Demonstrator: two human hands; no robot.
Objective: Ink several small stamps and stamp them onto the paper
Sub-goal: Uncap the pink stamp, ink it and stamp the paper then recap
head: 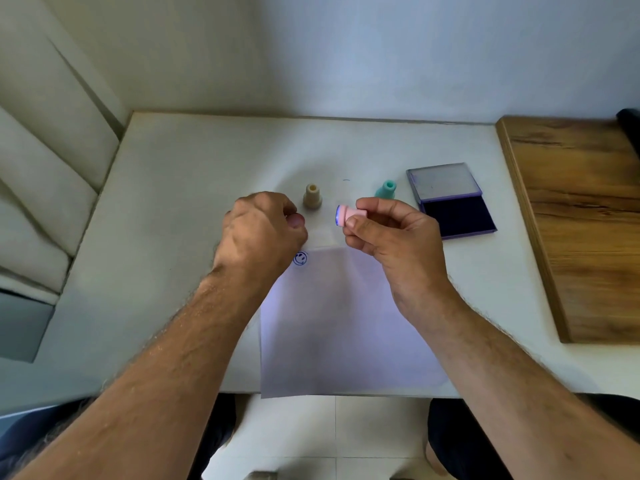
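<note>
Pink stamp [350, 215], face inked blue, lies sideways pinched in the right hand [391, 244], above the paper [343, 320]. Left hand [263, 233] is curled closed, seemingly empty, beside the smiley print [300, 258]. The person should turn the face down and press squarely on bare paper.

Pink stamp [349, 215]: held on its side, blue-inked face leftward. Beige stamp [312, 197] and teal stamp [385, 190]: upright beyond the paper. Ink pad [457, 216]: lid open, dark pad exposed. White paper [343, 323]: 1 blue print [300, 258], apparently a smiley, top-left corner.
</note>
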